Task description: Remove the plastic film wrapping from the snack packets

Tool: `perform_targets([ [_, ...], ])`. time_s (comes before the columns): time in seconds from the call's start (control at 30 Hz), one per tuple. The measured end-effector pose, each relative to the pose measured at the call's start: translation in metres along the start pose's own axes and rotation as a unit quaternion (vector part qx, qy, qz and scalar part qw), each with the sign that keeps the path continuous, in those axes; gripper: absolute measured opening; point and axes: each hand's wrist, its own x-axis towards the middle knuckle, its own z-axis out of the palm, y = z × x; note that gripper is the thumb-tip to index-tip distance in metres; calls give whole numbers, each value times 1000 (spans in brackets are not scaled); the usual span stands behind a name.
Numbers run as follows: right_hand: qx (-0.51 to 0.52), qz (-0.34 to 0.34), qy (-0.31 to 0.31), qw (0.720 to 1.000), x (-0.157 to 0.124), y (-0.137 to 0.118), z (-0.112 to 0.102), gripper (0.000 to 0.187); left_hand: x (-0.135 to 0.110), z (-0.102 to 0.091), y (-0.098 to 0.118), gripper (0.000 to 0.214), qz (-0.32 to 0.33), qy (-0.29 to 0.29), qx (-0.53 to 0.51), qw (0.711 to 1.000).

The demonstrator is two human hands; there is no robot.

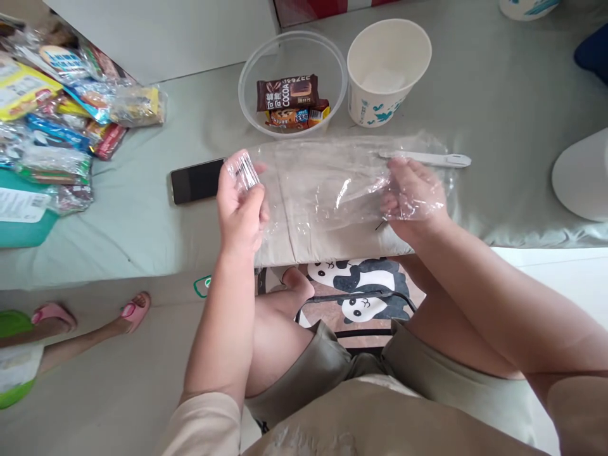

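Note:
A clear plastic zip bag (327,187) stretches between my hands above the edge of a grey-green sheet. My left hand (241,202) pinches the bag's left end, fingers closed on the crumpled plastic. My right hand (414,199) is inside or under the bag's right end, covered by the film, fingers curled on it. The bag's white zipper slider (427,158) sticks out to the right. Beyond the bag stand a clear plastic bowl (251,76) with a cocoa snack pack (287,93) and smaller wrapped sweets, and a white paper cup (389,69).
A black phone (196,180) lies left of my left hand. A heap of wrapped snacks (61,107) sits at far left by a teal box (23,228). A white round object (582,177) is at right. Another person's feet in pink sandals (135,310) are on the floor.

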Motion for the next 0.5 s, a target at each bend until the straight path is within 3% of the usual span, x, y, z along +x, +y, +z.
perform_targets([
  [0.13, -31, -57, 35, 997, 3, -5, -7, 30, 4, -2, 4, 40, -95, 21, -8, 995],
  [0.23, -32, -58, 30, 997, -1, -11, -11, 32, 7, -3, 5, 33, -148, 57, -25, 987],
  [0.33, -30, -14, 2, 999, -6, -17, -13, 36, 8, -4, 3, 34, -138, 80, -45, 986],
  [0.43, -16, 49, -11, 999, -8, -23, -17, 38, 9, -6, -1, 43, -88, 58, -26, 994],
  [0.5, -29, 37, 14, 999, -5, -27, -24, 38, 10, -9, -5, 46, -83, 40, 2, 996],
])
